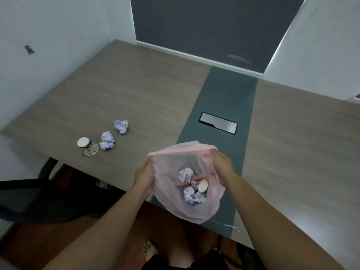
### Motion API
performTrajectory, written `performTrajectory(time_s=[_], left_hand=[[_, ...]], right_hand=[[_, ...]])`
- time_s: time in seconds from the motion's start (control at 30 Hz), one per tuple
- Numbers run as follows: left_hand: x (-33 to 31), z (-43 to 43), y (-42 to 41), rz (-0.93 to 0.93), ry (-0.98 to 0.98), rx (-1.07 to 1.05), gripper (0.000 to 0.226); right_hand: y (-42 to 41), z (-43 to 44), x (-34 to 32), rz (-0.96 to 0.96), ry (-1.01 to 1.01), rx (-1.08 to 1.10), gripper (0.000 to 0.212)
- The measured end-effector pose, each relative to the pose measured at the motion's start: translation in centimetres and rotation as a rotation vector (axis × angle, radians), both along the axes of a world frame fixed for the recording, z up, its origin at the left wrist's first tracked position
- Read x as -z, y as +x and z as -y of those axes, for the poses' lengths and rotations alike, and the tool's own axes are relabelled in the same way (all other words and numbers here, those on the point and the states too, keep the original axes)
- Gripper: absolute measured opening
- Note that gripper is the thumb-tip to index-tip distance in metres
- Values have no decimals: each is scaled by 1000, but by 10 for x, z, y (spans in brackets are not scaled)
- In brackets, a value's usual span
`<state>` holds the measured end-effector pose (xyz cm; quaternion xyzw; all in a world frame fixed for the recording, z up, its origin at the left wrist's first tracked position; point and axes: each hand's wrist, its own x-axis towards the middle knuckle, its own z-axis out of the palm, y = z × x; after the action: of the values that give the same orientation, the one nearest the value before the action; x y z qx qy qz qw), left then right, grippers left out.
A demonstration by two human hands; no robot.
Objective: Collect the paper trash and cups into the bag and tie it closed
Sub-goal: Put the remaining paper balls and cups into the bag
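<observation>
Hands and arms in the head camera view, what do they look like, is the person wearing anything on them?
Both forearms are bare up to the frame's bottom edge: no sleeves or gloves. The left hand and right hand show no watch, bracelet or ring that I can make out, though the picture is soft and the fingers are partly hidden.

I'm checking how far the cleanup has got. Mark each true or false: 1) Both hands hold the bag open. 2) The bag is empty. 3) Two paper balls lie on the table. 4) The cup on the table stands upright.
1) True: the left hand and right hand grip the rim of the pink bag.
2) False: it holds crumpled paper and a cup.
3) True: one paper ball and another paper ball.
4) False: the cup lies on its side.
</observation>
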<state>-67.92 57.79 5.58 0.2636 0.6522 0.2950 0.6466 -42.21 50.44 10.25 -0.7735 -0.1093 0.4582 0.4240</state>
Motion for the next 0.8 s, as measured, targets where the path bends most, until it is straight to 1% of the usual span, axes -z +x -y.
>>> performTrajectory(time_s=[0.07,0.1,0.23,0.3,0.4,0.47,0.53,0.63,0.7,0.77,0.8], left_hand=[[-4,-25,-32,-108,17,26,60],[-7,-36,-47,-142,30,38,62],[-19,-67,-95,-163,98,45,55],[-26,-75,-110,-130,87,32,51],[-39,-80,-122,-12,-1,34,47],[-46,-84,-126,45,-58,31,38],[-47,-89,-131,89,-83,2,34],[-42,-99,-134,167,-91,-108,27],[-37,-106,-135,211,-70,-144,33],[-32,-112,-138,224,-73,-125,41],[-30,-117,-140,213,-81,-111,41]], right_hand=[[-24,-17,0,24,-3,-33,31],[-34,-24,-1,28,-4,-44,31],[-58,-50,-8,-32,18,-77,32],[-61,-62,-14,-102,43,-87,32],[-63,-76,-20,-224,90,-113,29],[-65,-84,-19,-309,115,-132,28],[-68,-92,-15,-377,126,-142,34],[-74,-102,-9,-495,145,-159,52],[-80,-107,-6,-569,173,-158,53],[-88,-114,-3,-621,191,-169,48],[-91,-119,0,-633,192,-169,46]])
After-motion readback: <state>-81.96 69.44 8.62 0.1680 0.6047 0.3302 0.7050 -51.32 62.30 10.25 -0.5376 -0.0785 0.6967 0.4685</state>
